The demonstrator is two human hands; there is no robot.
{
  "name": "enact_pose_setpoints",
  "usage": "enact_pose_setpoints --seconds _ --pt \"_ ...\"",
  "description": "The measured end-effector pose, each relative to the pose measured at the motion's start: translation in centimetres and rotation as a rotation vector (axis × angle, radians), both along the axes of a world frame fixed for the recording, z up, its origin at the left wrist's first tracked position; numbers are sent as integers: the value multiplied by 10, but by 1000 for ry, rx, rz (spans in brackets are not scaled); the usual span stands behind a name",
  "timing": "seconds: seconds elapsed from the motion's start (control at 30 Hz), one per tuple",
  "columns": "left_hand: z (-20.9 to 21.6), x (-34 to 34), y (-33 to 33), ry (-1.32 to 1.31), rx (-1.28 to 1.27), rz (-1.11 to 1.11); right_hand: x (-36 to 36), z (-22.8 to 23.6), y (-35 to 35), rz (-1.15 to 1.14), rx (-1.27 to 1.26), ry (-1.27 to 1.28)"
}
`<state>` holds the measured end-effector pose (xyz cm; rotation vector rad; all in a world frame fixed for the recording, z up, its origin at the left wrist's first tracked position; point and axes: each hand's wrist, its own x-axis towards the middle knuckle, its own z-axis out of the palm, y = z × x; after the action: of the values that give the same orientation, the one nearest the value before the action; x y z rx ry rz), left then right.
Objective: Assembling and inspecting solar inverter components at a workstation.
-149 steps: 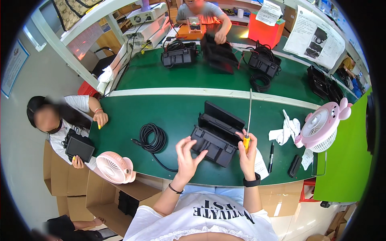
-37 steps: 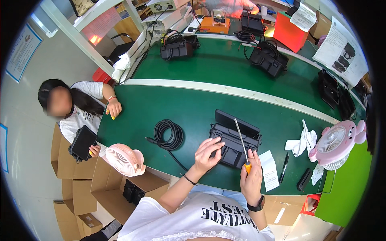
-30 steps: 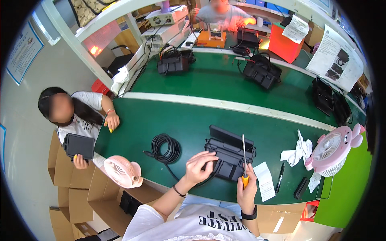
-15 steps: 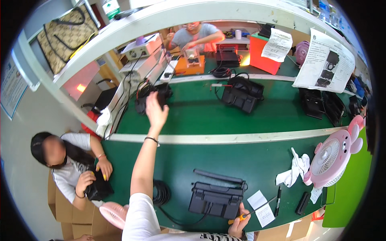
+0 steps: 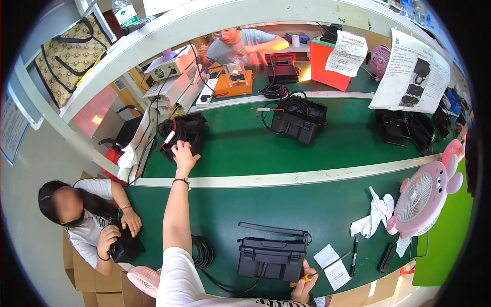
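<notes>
At the far left of the bench my left hand (image 5: 185, 156) has its fingers curled over the near edge of an open black plastic case (image 5: 195, 128), which holds coiled black cable and a white connector. My right hand (image 5: 304, 284) is closed around a screwdriver (image 5: 307, 278) with an orange-yellow handle, its shaft pointing up to the right. Just left of that hand lies a closed black case (image 5: 271, 256) with latches and a raised carry handle. From it a cable runs to a black coil (image 5: 202, 251) beside my left arm.
Behind the white rail (image 5: 276, 179) sits another black case (image 5: 296, 123) with cable. A pink fan (image 5: 419, 197), white cloth (image 5: 376, 215), paper slip (image 5: 332, 266) and black pen (image 5: 354, 258) are at right. One co-worker (image 5: 87, 220) handles a black case at left; another (image 5: 235, 48) sits opposite.
My left hand has come down from above the far-left case to its near edge, and its fingers have curled. The view has shifted slightly. My right hand keeps the screwdriver in place.
</notes>
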<state>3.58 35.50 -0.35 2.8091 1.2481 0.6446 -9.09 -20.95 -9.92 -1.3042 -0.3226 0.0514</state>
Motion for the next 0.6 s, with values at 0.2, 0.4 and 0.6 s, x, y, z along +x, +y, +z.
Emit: enact_pose_setpoints --seconds 0.2,0.4,0.6 --pt "5 -38 -28 -36 68 -372 10 14 2 64 -62 -93" --pt "21 -62 -128 -215 -2 -541 13 19 4 34 -43 -100" --pt "58 -62 -214 -51 -170 -828 15 20 4 85 -22 -107"
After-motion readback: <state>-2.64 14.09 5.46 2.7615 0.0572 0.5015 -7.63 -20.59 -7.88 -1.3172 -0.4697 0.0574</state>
